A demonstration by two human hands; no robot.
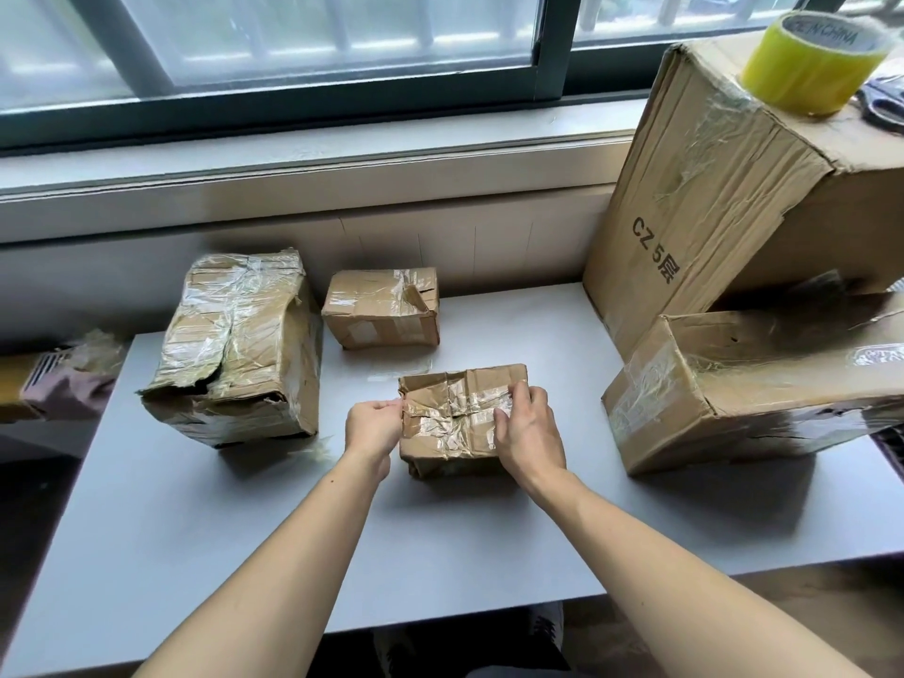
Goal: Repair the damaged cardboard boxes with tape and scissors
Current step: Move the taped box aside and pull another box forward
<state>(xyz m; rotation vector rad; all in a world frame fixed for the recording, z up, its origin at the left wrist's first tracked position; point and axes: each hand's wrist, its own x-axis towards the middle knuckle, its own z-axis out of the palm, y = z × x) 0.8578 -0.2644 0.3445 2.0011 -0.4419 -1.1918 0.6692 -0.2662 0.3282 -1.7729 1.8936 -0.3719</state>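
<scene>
A small crumpled cardboard box (pixel 460 418), patched with wrinkled tape, is held at the middle of the grey table (pixel 244 555): its left edge is pinched by the left hand (pixel 372 424), its right end grasped by the curled fingers of the right hand (pixel 528 428). Four more taped boxes are counted around it, all closed: two beyond it to the left (pixel 235 349) (pixel 381 308) and two to its right (pixel 743 384) (pixel 724 188). One yellow tape roll (pixel 812 66) is stood on the tallest box, far right of the held box.

Brown boxes (pixel 460 418) — yellow tape roll (pixel 807 66) — grey table (pixel 244 530).

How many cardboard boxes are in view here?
5. Small box held between the left hand and right hand; crushed box left; small box behind; tall box far right; box in front of it. The far-left edge object is unclear.
</scene>
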